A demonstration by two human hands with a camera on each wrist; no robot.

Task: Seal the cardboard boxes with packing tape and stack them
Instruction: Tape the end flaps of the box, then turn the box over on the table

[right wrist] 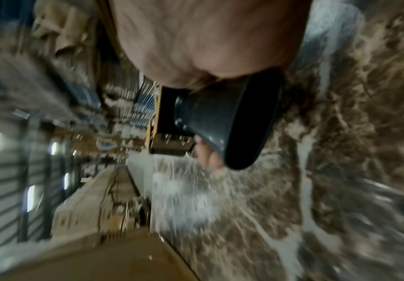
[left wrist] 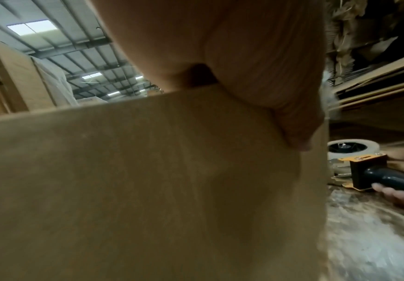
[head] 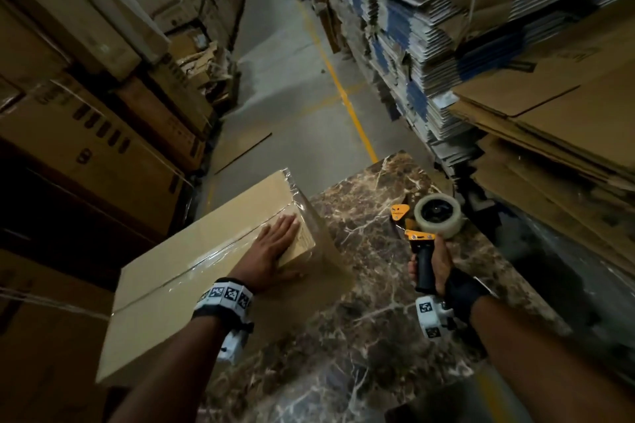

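One cardboard box (head: 213, 271) lies on the left part of the marble-patterned tabletop (head: 378, 285), its left end hanging past the tabletop's edge. A glossy strip of clear tape (head: 206, 256) runs along the seam of its top face and wraps over the far right end, so the top of this box looks sealed; whether its underside or near end is taped cannot be seen. The left hand (head: 271, 249) lies flat on the top near the right end, fingers straight and together, pressing down with the thumb over the box's side. The right hand (head: 436, 263) is clenched around the black handle of the tape dispenser (head: 421, 230), held to the right of the box and apart from it, just above the tabletop; the right wrist view is blurred, but the handle shows there in the fist. The roll on the dispenser looks well stocked. By my reading, taping of this box is at or near its end, and stacking it is not yet done. Taller stacks of cartons (head: 86, 120) stand to the left.
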